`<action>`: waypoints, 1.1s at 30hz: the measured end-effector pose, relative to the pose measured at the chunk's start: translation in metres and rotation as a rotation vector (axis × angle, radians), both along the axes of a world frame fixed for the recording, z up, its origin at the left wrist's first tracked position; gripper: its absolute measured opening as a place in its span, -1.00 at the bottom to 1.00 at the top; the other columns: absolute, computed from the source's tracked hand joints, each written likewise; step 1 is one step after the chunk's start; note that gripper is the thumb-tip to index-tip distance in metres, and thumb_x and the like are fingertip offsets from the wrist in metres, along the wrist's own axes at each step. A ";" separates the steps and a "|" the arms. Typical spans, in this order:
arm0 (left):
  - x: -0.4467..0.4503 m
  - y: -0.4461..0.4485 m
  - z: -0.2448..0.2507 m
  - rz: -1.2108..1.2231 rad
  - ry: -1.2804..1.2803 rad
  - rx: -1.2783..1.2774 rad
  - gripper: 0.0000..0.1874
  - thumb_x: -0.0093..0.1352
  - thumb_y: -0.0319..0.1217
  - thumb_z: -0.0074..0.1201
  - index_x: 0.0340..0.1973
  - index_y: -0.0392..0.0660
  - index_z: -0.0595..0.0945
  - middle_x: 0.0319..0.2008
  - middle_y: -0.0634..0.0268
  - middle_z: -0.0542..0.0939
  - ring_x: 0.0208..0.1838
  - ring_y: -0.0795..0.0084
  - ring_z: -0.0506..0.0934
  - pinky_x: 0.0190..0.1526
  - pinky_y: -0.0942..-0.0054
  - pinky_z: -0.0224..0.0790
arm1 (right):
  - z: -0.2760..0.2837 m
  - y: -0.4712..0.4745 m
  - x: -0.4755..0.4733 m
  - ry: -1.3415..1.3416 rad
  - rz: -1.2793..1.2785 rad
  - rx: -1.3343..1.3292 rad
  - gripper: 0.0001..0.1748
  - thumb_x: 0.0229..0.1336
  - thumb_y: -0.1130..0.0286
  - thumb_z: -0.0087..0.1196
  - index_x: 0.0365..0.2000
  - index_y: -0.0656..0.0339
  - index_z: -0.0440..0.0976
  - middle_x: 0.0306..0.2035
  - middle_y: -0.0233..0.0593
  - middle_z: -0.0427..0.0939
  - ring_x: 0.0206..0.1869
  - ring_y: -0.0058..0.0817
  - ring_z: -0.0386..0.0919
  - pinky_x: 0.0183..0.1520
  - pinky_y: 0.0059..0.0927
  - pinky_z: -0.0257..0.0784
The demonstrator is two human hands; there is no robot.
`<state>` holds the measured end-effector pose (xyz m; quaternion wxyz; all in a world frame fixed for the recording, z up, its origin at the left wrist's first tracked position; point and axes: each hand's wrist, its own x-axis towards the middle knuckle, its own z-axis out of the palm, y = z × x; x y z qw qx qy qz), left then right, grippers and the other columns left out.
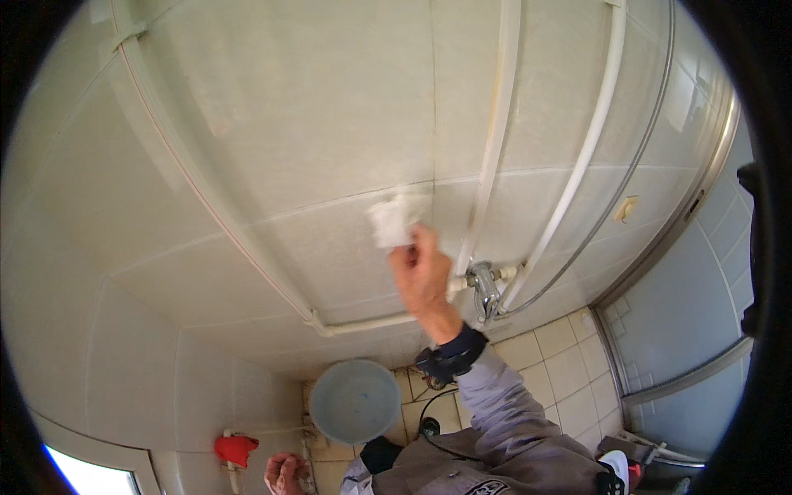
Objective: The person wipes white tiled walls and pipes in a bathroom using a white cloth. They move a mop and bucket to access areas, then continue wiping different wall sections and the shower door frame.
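Observation:
My right hand [424, 275] pinches a white cloth or wipe [396, 216], somewhat blurred, at the pale tiled wall [322, 136]. The cloth lies over a horizontal grout line, close to where a vertical joint meets it. A dark band circles that wrist below the grey sleeve [495, 383]. Low in the view, my left hand [286, 473] hangs beside my body with its fingers curled; whether anything is inside them is hidden. A red cloth-like item [236, 450] on a pipe is the nearest thing to it.
A chrome mixer tap [484, 288] juts from the wall, right of my right hand. White pipes [585, 154] and a grey hose [643, 145] run up the wall. A light-blue basin [356, 401] stands on the tiled floor [566, 346]. A sliding door [674, 291] closes the right side.

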<state>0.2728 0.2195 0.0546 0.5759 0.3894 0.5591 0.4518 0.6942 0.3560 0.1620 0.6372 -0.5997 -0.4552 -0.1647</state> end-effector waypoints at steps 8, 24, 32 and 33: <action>0.011 0.012 0.012 -0.029 -0.010 0.032 -0.83 0.41 -0.36 0.13 -0.25 -0.21 0.58 -0.39 0.28 0.56 -0.29 0.44 0.53 -0.16 0.44 0.40 | 0.001 -0.016 0.060 0.053 -0.454 -0.130 -0.69 0.18 0.38 0.16 -0.08 0.26 0.47 -0.50 -0.02 0.61 -0.46 -0.02 0.63 -0.37 -0.10 0.50; -0.097 0.058 0.022 -0.039 0.015 0.127 -0.87 0.46 -0.41 0.08 -0.22 -0.22 0.61 -0.25 0.25 0.58 -0.19 0.40 0.54 -0.10 0.41 0.48 | -0.009 0.071 -0.126 -0.140 0.153 -0.277 -0.71 0.08 0.48 0.14 -0.13 0.17 0.48 -0.21 -0.08 0.62 -0.26 -0.11 0.64 -0.32 -0.19 0.53; -0.078 0.069 0.025 -0.172 0.065 0.122 -0.88 0.42 -0.39 0.07 -0.26 -0.19 0.59 -0.34 0.26 0.56 -0.31 0.44 0.51 -0.20 0.43 0.42 | -0.025 -0.019 0.001 -0.133 -0.554 -0.122 -0.68 0.02 0.54 0.20 -0.15 0.15 0.46 -0.29 -0.12 0.56 -0.29 -0.06 0.61 -0.30 -0.13 0.51; -0.075 0.072 0.024 -0.164 0.018 0.098 -0.89 0.39 -0.40 0.08 -0.29 -0.18 0.59 -0.36 0.28 0.55 -0.31 0.43 0.50 -0.19 0.41 0.41 | -0.026 -0.024 0.016 -0.121 -0.616 -0.226 -0.67 0.03 0.52 0.20 -0.14 0.16 0.45 -0.28 -0.12 0.56 -0.29 -0.04 0.61 -0.30 -0.10 0.51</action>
